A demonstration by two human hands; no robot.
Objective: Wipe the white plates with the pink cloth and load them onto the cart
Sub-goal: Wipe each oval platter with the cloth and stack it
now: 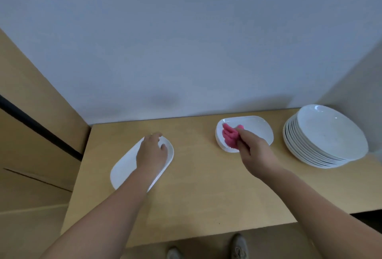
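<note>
The left hand [152, 152] is reaching across an oblong white plate [124, 167] that is lying slantwise on the left part of the wooden bench [206, 186]. Its fingers are curling over the plate's far rim while the thumb is pressing on the plate's face, so it is gripping that end. The right hand [255, 155] is pinching a bunched pink cloth [229, 134] in its fingertips and holding it over the left end of a second oblong plate [258, 128], which is sitting further back near the wall [186, 41]. The cloth is touching or nearly touching that plate; which one, I cannot tell. A stack of round plates [328, 134] is standing at the bench's right end, apart from the second oblong plate. Two shoes [239, 247] are showing below the bench's near edge.
</note>
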